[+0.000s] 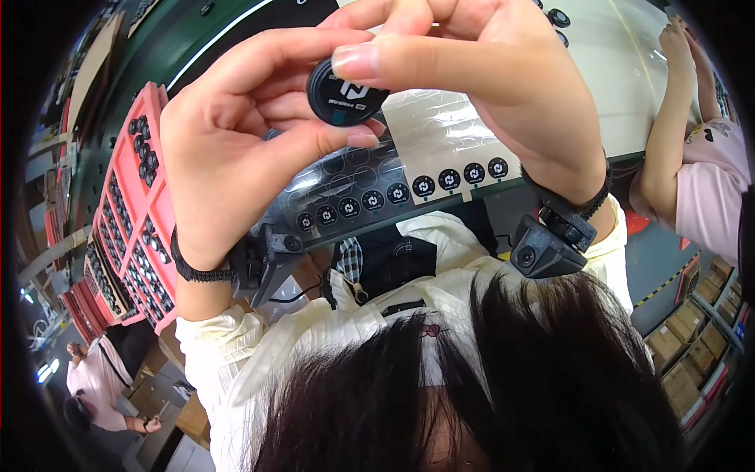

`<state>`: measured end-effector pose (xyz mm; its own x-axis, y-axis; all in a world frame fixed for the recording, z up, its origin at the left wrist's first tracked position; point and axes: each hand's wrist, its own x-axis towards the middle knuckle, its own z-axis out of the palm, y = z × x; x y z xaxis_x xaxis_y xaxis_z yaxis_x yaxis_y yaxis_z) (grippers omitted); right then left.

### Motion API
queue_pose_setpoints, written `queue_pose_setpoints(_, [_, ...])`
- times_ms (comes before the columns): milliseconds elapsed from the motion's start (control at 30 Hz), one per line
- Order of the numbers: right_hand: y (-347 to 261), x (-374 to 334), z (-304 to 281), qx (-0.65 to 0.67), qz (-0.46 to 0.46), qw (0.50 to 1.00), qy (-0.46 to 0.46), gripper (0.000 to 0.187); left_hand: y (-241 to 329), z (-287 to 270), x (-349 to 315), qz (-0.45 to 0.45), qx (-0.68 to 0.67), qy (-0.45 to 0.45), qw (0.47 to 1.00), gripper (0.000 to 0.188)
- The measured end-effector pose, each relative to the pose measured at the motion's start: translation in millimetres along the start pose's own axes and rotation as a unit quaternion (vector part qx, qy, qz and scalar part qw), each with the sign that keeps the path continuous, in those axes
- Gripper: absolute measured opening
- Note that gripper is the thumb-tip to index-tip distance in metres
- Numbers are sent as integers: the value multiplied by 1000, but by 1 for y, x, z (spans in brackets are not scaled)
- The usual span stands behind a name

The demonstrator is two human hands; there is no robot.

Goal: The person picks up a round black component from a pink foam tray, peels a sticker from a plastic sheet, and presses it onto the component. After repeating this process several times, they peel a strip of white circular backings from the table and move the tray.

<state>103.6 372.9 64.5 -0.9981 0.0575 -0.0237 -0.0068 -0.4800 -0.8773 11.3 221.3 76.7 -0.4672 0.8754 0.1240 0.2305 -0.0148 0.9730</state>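
Observation:
A round black disc-shaped part [340, 108] with a white printed mark on its face is held up in front of me, over the table. My left hand [244, 118] grips its edge, thumb below and fingers behind. The thumb of my right hand [472, 67] presses on its upper face, and the other right fingers curl round behind it, partly cut off by the upper edge. A small green tab shows at the disc's lower rim. Under my hands lies a clear sheet [440, 118] with a row of round black stickers [373, 202] along its near edge.
On the left, pink trays [130, 228] hold many small black round parts. More black round parts [558, 17] lie on the table [613, 86] at the far right. A co-worker's arm [672, 118] rests at the right; another person [102, 370] is at the lower left.

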Motion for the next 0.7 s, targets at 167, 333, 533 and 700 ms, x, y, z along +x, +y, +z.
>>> queue_pose_setpoints(167, [5, 3, 1, -47, -26, 998, 10, 9, -1, 3, -4, -16, 58, 50, 997, 42])
queue_pose_setpoints(333, [11, 3, 0, -41, -34, 999, 5, 9, -6, -1, -6, -15, 82, 58, 995, 43])
queue_pose_setpoints(533, [41, 15, -2, -359, -467, 806, 45, 15, -8, 0, -10, -3, 120, 60, 991, 43])
queue_pose_setpoints(700, [62, -2, 13, -376, -303, 869, 105, 43, -15, -11, -48, 77, 310, -50, 946, 40])
